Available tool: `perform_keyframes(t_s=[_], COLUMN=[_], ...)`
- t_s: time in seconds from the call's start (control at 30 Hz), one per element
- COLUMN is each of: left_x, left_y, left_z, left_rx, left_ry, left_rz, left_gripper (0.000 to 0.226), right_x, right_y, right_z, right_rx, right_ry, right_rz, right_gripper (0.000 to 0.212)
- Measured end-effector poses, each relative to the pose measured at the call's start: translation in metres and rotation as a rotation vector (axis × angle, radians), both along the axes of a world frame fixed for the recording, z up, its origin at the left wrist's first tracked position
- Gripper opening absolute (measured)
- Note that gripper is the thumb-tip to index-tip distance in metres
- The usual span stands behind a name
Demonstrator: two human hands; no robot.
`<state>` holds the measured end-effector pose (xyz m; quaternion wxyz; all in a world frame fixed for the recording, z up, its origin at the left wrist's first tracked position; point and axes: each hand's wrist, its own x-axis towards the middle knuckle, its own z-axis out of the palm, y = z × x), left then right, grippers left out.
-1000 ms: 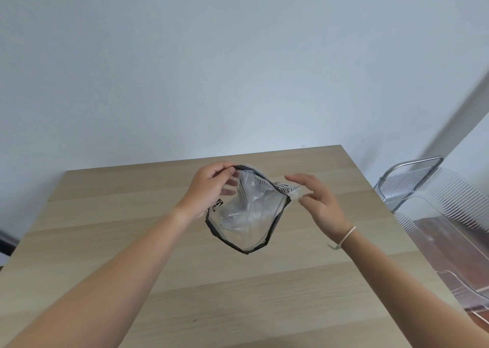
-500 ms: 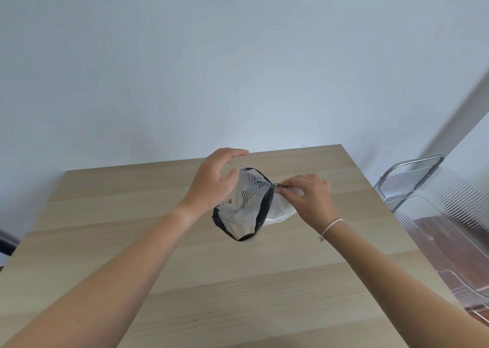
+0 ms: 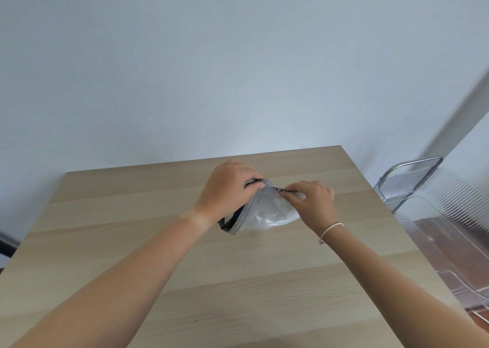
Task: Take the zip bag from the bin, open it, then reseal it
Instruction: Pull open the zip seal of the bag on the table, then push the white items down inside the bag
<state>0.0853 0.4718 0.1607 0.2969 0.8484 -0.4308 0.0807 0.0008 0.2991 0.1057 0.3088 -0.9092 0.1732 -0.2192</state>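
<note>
A clear zip bag with dark edging hangs just above the wooden table, held between both hands. My left hand grips the bag's top left corner, fingers curled over the zip strip. My right hand pinches the zip line at the top right, thumb and fingers pressed together on it. The bag's mouth looks flattened, and its lower body sags toward the table. Whether the zip is fully shut along its length is hidden by my fingers.
A clear ribbed plastic bin with a metal handle stands off the table's right edge. A pale wall rises behind the table's far edge. A white cord bracelet circles my right wrist.
The bag's mouth was spread wide open a second ago; now it is pressed flat. My right hand moved in and took hold of the zip line, and both hands lowered slightly.
</note>
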Motion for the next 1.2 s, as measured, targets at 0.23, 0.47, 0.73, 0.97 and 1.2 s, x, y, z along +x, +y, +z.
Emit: perform_keyframes(t_s=[0.23, 0.47, 0.73, 0.97, 1.2], left_x=[0.019, 0.013, 0.006, 0.021, 0.023], left_y=[0.013, 0.004, -0.012, 0.034, 0.044], left_z=[0.014, 0.015, 0.022, -0.014, -0.065], left_rx=[-0.166, -0.188, -0.254, -0.391, -0.127], left_ry=[0.161, 0.188, 0.183, 0.565, 0.818], left_rz=[0.109, 0.037, -0.13, 0.107, 0.071], left_gripper=[0.012, 0.01, 0.027, 0.083, 0.019], right_x=[-0.015, -0.013, 0.006, 0.002, 0.006], right_y=[-0.033, -0.024, 0.016, -0.007, -0.013], right_z=[-0.015, -0.01, 0.027, 0.039, 0.035], right_rx=[0.316, 0.166, 0.474, 1.256, 1.399], right_ry=[0.098, 0.154, -0.102, -0.322, -0.336], right_rz=[-0.097, 0.028, 0.202, 0.236, 0.199], right_gripper=[0.014, 0.029, 0.012, 0.021, 0.019])
